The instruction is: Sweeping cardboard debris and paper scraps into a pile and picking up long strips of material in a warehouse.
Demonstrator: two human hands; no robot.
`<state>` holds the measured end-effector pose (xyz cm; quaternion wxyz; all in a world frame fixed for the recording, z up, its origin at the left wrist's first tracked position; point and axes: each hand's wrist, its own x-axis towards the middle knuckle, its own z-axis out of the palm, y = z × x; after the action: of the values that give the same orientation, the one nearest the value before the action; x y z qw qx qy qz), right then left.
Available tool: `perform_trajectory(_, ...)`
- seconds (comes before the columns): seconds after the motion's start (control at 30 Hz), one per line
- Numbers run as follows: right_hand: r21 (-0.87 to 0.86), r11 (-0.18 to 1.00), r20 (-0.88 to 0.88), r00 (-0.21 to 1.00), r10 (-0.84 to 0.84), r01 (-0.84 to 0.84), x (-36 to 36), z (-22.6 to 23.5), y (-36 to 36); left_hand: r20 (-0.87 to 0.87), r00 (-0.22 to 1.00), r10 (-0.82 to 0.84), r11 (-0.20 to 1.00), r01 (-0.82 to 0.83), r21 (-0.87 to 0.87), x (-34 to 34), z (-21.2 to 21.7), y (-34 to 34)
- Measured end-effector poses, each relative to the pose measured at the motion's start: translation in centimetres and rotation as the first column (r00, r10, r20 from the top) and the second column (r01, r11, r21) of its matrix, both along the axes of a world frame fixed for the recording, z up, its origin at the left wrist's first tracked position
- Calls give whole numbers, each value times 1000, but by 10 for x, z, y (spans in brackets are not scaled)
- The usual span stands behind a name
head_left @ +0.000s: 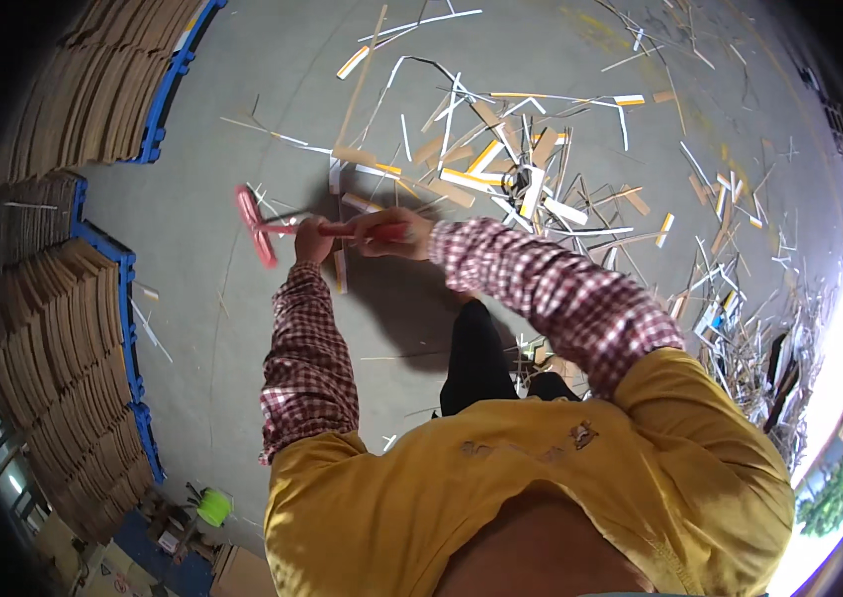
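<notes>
A red broom (255,227) with a wide pinkish-red head is held out at the left, its head over the grey floor. My left hand (313,242) is closed round its red handle nearer the head. Further along the same handle, my right hand (393,235) grips close to the end. Both forearms wear checked sleeves. Cardboard strips (357,199) lie beneath and just beyond my hands. The bristles, if any, cannot be made out.
Cardboard and paper offcuts (511,169) litter the floor ahead and to the right, thickening into a scrap heap (769,368). Stacks of flat cardboard (63,338) stand on blue pallets (130,328) along the left. A bright green object (213,506) is at the lower left.
</notes>
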<state>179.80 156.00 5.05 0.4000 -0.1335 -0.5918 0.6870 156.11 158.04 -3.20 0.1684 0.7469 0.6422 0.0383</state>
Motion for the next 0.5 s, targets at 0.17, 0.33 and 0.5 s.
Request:
perform_trajectory(0.17,-415,906,83,995,-50,80,84,-9,9,119,979,-168,986,165,31,76,-45,23)
perform_trajectory(0.33,-314,865,638,762,-114,392,279,124,-15,423,904,-63,975,146,-167,327,-14,15)
perform_trajectory(0.5,-194,785,832,523,-186,588,353,227,-44,667,656,-352,920,373,119,510,34,-20)
